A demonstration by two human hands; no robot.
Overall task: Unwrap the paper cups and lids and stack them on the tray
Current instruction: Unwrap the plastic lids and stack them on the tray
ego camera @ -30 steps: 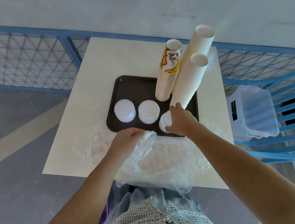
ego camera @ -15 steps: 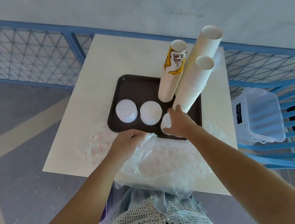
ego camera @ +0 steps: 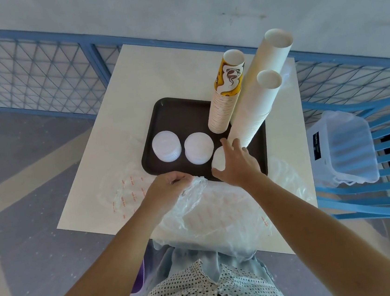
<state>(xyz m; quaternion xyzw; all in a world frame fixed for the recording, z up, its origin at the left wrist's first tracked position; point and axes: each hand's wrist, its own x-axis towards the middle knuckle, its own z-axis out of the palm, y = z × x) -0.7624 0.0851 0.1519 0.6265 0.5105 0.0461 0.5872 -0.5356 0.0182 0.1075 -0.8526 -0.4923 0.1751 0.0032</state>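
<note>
- The tray (ego camera: 161, 117) sits in the middle of the counter (ego camera: 156, 74), so each unwrapped stack has only a short way to go.
- Three stacks of cups stand at the tray's far right corner: a printed cup stack (ego camera: 226, 100) and two white cup stacks (ego camera: 255, 114). They are packed close together, probably to leave the front of the tray free for lids.
- Two lid stacks (ego camera: 166, 146) stand side by side along the tray's near edge. A third lid stack (ego camera: 218, 161) completes the row on the right, just in front of the white cups.
- The right hand (ego camera: 235, 161) lies over that third stack with its fingers spread wide and fairly straight. Its thumb is at the stack's near edge and its fingertips reach toward the base of the white cups. It looks to be steadying or setting down the stack rather than clasping it.
- The left hand (ego camera: 166, 185) is curled tight, pinching a bunch of the empty plastic wrapper (ego camera: 211, 219). This likely keeps the wrapper off the tray. The rest of the wrapper hangs over the counter's near edge.
- A clear plastic bin (ego camera: 344, 147) rests on a blue chair (ego camera: 388, 189) to the right.
</note>
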